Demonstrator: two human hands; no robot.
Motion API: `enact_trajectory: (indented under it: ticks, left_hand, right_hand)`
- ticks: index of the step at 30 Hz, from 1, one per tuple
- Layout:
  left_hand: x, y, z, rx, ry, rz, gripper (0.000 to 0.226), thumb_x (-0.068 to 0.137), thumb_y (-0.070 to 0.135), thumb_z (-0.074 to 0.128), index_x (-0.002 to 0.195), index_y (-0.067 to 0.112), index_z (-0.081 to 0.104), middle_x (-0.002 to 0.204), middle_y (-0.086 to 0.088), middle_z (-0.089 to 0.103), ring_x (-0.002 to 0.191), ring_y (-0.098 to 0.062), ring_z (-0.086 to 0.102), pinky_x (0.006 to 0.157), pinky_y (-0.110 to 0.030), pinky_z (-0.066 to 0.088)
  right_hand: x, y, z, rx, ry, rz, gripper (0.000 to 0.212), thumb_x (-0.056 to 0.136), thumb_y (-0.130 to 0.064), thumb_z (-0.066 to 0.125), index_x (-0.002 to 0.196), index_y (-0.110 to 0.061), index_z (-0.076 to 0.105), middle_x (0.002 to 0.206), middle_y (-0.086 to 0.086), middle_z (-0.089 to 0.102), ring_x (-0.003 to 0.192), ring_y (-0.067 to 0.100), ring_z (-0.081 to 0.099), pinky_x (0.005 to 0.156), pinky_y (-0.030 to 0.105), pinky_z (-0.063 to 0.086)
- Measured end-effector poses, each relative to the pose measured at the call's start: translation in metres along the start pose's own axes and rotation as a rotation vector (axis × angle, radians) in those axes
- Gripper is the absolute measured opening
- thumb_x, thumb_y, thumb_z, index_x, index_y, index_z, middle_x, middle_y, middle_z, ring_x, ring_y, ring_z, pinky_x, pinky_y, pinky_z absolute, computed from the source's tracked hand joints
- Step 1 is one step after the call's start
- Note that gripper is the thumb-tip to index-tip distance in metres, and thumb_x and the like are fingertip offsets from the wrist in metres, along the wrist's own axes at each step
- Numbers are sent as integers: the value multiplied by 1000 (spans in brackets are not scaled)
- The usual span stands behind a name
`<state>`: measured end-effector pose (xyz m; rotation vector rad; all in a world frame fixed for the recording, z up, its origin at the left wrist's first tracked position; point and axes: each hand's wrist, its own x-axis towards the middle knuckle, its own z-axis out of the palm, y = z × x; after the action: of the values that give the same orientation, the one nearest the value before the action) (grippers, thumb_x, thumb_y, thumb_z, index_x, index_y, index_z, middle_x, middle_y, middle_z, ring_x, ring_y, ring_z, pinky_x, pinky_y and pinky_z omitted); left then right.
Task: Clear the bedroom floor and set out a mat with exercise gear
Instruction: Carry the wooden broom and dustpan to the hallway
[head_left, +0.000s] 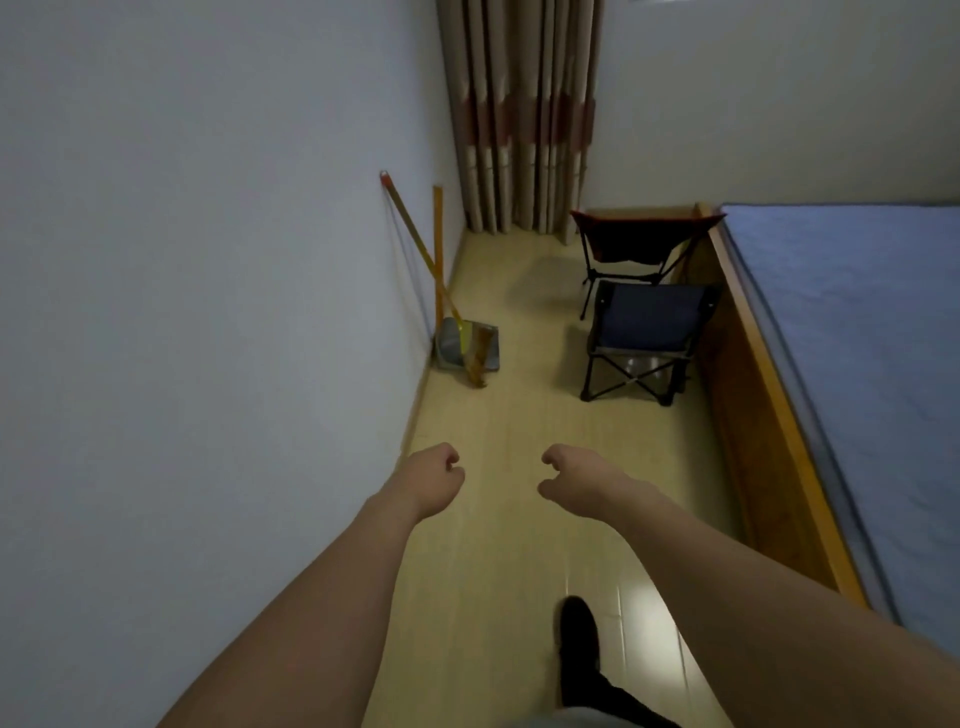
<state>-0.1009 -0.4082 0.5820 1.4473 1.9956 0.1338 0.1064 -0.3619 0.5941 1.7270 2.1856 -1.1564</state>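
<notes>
A narrow strip of pale wood floor (519, 415) runs between the left wall and the bed. Two folding camp chairs stand on it beside the bed: a blue one (647, 338) nearer me and a dark red one (631, 244) behind it. A broom (431, 265) and a grey dustpan (465, 345) lean against the left wall. My left hand (434, 480) is stretched forward over the floor, fingers curled in, holding nothing. My right hand (569, 480) is beside it, fingers loosely curled and apart from the thumb, also holding nothing. No mat or exercise gear is in view.
A wooden-framed bed (748, 415) with a blue mattress (857, 338) fills the right side. Striped curtains (519, 114) hang at the far end. My foot in a black sock (579, 639) is on the floor below my arms.
</notes>
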Motion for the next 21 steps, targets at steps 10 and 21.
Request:
enact_trajectory:
  ticks: [10,21]
  left_hand:
    - [206,88,-117,-425,119,-100,31,97,30,50,124,17,57,118,-4,61,107,-22,60,97,-40,49]
    - [463,95,-228,-599,170,-253,17,95,19,47,81,17,57,86,-4,59,83,-23,59,76,-33,47]
  right_hand:
    - [219,-58,-184,-138,-35,-112,55,93,-29,53,144,-16,38,144,7,45,128,25,47,100,34,43]
    - [452,-125,-321,-246,-62,-150,47,96,-28,50,139,-14,44,141,8,48,126,26,49,100,33,43]
